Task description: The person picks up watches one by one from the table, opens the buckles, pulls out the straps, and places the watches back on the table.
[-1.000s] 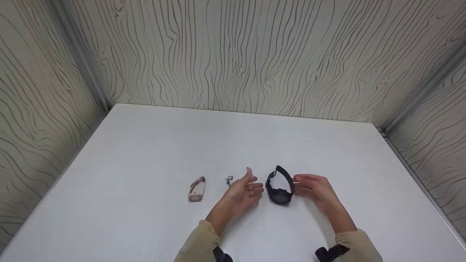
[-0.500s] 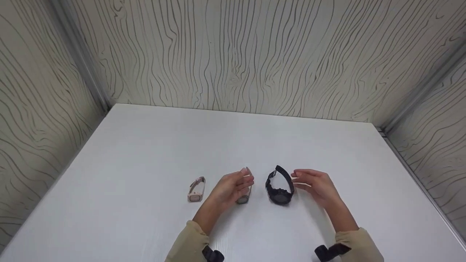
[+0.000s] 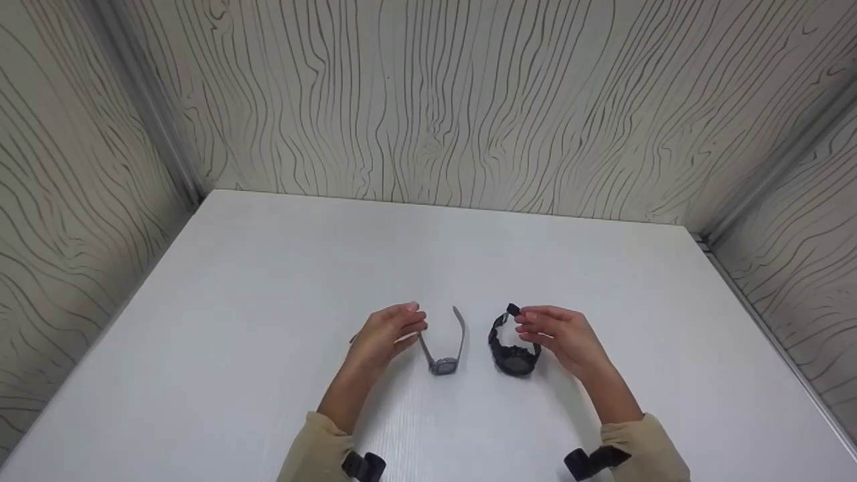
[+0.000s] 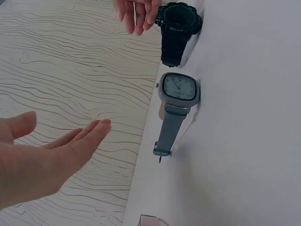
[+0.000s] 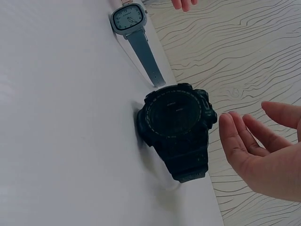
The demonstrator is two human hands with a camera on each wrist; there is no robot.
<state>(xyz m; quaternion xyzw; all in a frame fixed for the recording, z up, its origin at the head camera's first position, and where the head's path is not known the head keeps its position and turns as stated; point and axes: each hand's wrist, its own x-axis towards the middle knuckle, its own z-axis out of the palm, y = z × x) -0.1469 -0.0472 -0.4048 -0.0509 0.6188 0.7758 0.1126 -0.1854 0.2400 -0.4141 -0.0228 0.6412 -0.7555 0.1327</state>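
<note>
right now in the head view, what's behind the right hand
Part of the black watch: its strap tip shows above the right hand and its dial below, but most of the strap between is covered.

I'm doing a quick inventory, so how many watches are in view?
3: a black watch by the right hand, a pale watch mostly hidden by the left hand in the head view, and a grey watch between those two. Others could be hidden.
</note>
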